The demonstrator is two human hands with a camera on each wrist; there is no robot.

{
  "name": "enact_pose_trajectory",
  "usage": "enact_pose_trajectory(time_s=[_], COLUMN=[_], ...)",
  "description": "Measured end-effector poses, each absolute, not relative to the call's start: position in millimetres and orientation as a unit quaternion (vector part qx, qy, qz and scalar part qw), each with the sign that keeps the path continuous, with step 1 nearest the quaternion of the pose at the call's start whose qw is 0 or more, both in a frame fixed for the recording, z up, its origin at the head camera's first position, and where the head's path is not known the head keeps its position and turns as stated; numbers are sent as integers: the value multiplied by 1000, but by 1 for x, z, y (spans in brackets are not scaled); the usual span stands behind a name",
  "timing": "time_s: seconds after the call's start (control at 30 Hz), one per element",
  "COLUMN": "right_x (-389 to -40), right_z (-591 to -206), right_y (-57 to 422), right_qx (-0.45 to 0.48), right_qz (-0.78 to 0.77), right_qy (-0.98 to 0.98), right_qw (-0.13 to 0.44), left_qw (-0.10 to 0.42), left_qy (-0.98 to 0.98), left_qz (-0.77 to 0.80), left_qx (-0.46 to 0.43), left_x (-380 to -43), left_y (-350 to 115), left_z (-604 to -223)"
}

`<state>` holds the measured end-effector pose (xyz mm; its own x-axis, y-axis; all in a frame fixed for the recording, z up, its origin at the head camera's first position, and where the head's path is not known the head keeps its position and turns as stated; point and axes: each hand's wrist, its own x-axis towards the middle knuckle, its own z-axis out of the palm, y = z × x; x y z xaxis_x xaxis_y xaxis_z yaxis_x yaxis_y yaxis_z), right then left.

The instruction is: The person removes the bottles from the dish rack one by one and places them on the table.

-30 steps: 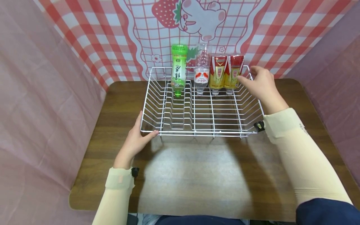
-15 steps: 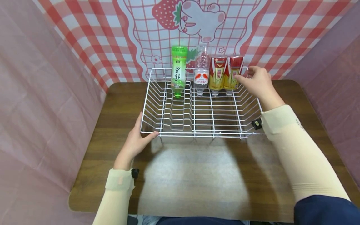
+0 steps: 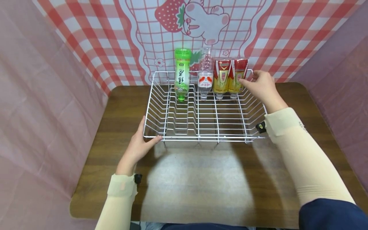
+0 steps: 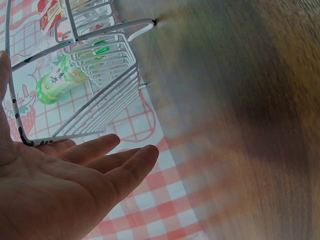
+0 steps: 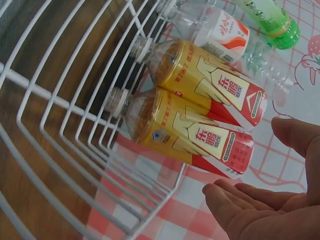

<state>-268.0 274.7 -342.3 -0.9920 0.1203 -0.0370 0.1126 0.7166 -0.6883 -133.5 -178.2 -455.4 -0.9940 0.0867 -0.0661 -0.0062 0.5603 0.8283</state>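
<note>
A white wire dish rack [image 3: 207, 139] stands on the table. At its front left corner is my left hand [image 3: 137, 148], thumb on the front rim and straight fingers along the outer side. In the left wrist view its palm [image 4: 75, 185] is spread under the rack's corner. My right hand [image 3: 263, 88] is by the back right corner, fingers relaxed and parted, beside the rightmost red-and-yellow drink bottle [image 5: 200, 140]. A second red-and-yellow bottle [image 5: 215, 82], a clear bottle [image 3: 205, 80] and a green bottle [image 3: 182, 73] stand neck-down along the rack's back.
A brown wood-grain table [image 3: 201, 185] lies under the rack. Behind it hangs a red-and-white checked cloth [image 3: 97, 41] with a cartoon print. Pink curtains [image 3: 43, 111] flank both sides. A black wrist camera [image 3: 261, 127] sits close to the rack's right side.
My right hand has shifted slightly left along with its forearm. The left hand stays at the corner. The whole head view has slid down a little; the bottles keep their places in the rack.
</note>
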Motion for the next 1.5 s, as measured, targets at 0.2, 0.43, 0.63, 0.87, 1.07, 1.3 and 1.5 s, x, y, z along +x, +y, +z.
enact_pose_trajectory(time_s=[0.2,0.43,0.63,0.87,1.07,1.3,1.5], right_x=[-269,-270,-273,-274,-275,-277,-280], right_z=[-343,-344,-347,-354,-356,-358,-360], right_y=[274,273,272,275,274,274,274], right_qx=[-67,-66,-64,-67,-67,-70,-69], right_qz=[386,387,385,377,377,377,376], right_qy=[-920,-920,-921,-924,-924,-924,-924], right_qw=[-5,-5,-3,-13,-11,-13,-13], left_qw=[50,53,60,56,51,48,52], left_qy=[881,881,879,880,882,884,880], left_qz=[470,470,472,471,467,465,471], left_qx=[24,23,17,20,21,27,27], left_x=[-134,-133,-133,-132,-132,-131,-131], left_y=[-178,-179,-179,-179,-179,-179,-178], left_z=[-455,-453,-451,-452,-452,-453,-453])
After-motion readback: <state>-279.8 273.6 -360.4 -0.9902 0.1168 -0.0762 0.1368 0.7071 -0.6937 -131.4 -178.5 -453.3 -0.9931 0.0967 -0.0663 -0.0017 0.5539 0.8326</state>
